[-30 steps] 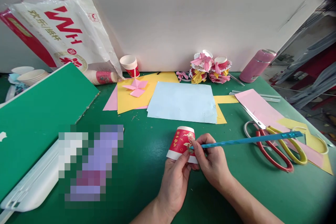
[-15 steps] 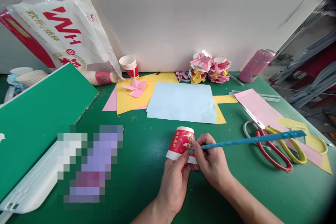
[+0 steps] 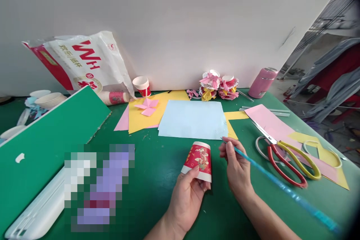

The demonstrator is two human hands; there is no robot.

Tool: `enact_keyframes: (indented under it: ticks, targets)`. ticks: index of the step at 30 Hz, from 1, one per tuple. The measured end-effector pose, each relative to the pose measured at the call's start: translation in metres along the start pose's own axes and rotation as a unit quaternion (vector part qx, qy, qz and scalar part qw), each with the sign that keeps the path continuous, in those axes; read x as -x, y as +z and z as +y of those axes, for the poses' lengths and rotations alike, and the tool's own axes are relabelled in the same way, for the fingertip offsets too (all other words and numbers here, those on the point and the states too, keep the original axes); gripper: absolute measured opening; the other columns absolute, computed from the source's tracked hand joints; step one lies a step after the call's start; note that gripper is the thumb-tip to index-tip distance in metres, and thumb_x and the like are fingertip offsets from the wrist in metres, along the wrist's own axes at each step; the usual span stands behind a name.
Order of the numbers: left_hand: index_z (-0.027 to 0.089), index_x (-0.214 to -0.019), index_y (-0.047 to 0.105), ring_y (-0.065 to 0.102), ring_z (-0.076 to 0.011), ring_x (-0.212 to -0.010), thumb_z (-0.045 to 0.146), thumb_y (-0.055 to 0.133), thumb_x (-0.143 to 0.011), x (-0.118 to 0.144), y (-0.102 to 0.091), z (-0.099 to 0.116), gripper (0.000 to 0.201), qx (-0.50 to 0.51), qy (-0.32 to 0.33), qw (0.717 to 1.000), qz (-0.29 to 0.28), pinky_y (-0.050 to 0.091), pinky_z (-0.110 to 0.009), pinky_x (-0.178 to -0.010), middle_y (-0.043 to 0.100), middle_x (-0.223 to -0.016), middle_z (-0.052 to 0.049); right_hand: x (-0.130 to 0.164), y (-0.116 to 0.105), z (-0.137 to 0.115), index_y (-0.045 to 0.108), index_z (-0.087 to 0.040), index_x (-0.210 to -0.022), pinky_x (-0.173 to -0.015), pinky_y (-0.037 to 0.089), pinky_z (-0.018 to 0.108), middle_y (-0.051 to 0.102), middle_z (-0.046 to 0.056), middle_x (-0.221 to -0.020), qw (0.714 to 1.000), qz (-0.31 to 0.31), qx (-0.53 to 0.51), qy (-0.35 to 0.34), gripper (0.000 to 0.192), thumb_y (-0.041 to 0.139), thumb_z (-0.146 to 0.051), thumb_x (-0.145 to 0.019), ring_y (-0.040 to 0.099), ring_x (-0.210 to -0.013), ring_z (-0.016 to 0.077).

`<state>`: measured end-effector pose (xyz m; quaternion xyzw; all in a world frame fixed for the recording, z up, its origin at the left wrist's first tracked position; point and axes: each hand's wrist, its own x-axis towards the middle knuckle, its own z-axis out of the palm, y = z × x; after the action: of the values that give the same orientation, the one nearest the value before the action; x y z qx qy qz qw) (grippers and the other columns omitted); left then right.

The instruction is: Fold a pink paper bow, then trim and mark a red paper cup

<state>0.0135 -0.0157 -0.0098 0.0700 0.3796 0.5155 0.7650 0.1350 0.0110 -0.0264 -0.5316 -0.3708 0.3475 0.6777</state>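
Observation:
My left hand (image 3: 187,198) grips a red paper cup (image 3: 200,157) with a gold print and white bands, its narrow end turned up. The thumb presses on the outside and the other fingers are mostly hidden inside or behind it. To the right of the cup, apart from it, my right hand (image 3: 236,161) pinches a long, shiny blue stick (image 3: 281,184) near its thin tip. The stick slants down to the lower right over my forearm's side. Light blue paper (image 3: 194,120) lies just beyond both hands.
Scissors (image 3: 277,146) with red and yellow handles lie right, on pink paper (image 3: 270,120). Behind stand decorated cups (image 3: 209,84), a pink bottle (image 3: 263,82) and stacked paper cups (image 3: 142,85). A green board (image 3: 56,138) and a plastic bag (image 3: 92,60) occupy the left.
My right hand has pulled the blue stick away from the cup to the right, and its far end has swung down toward me. The left hand still holds the cup. The view has tilted up.

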Motion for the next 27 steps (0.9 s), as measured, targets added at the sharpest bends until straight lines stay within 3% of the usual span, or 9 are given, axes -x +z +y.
enact_keyframes:
  ticks: [3,6,13,19,23,27]
  targets:
    - [0.009,-0.074,0.065,0.055,-0.0105,-0.052,0.015,0.06,-0.076,0.002,0.001,0.001,0.008,0.002,-0.024,0.999,-0.025,0.044,-0.021,-0.049,0.062,-0.063,-0.005,0.001,-0.001,0.001,0.058,-0.022,-0.103,-0.083,0.048,0.032,0.065,0.006,-0.103,0.999,-0.033,0.017,-0.001,0.024,0.055,-0.038,-0.084,0.06,-0.096,0.0191]
    - [0.008,-0.075,0.066,0.054,-0.011,-0.05,0.017,0.061,-0.075,0.005,0.002,0.001,0.011,-0.01,-0.045,0.997,-0.063,0.043,-0.022,-0.049,0.061,-0.061,-0.006,0.003,-0.001,-0.001,0.056,-0.023,-0.108,-0.084,0.049,0.035,0.062,0.007,-0.117,0.995,-0.094,0.003,0.021,0.029,0.056,-0.039,-0.083,0.06,-0.102,0.0229]
    - [0.011,-0.076,0.066,0.052,-0.0122,-0.059,0.021,0.067,-0.073,0.015,0.002,-0.007,0.011,-0.132,0.045,0.985,-0.106,0.044,-0.025,-0.059,0.061,-0.066,-0.005,0.005,0.0,-0.006,0.056,-0.021,-0.103,-0.085,0.049,0.037,0.066,0.007,-0.109,0.991,-0.128,0.031,0.029,0.027,0.055,-0.04,-0.084,0.062,-0.098,0.0233]
    - [0.012,-0.08,0.065,0.053,-0.0133,-0.06,0.027,0.065,-0.075,0.017,0.001,-0.016,0.016,-0.191,0.091,0.973,-0.09,0.043,-0.026,-0.059,0.063,-0.069,-0.006,0.009,0.001,-0.005,0.054,-0.021,-0.105,-0.085,0.048,0.038,0.065,0.008,-0.11,0.988,-0.149,0.027,0.026,0.028,0.055,-0.039,-0.084,0.061,-0.098,0.0235]
    - [0.011,-0.081,0.064,0.053,-0.0129,-0.059,0.024,0.066,-0.074,0.017,0.002,-0.018,0.015,-0.154,0.094,0.981,-0.068,0.043,-0.025,-0.057,0.063,-0.068,-0.005,0.005,-0.001,-0.002,0.054,-0.021,-0.109,-0.086,0.046,0.037,0.065,0.008,-0.111,0.995,-0.097,-0.015,0.009,0.031,0.056,-0.039,-0.083,0.059,-0.105,0.0229]
    - [0.01,-0.079,0.064,0.054,-0.0127,-0.058,0.022,0.068,-0.07,0.016,0.003,-0.017,0.015,-0.118,0.096,0.988,-0.034,0.044,-0.025,-0.055,0.062,-0.066,-0.004,-0.003,-0.004,-0.008,0.059,-0.019,-0.106,-0.07,0.048,0.033,0.067,0.009,-0.097,0.998,-0.041,-0.035,0.032,0.035,0.053,-0.045,-0.083,0.062,-0.089,0.0219]
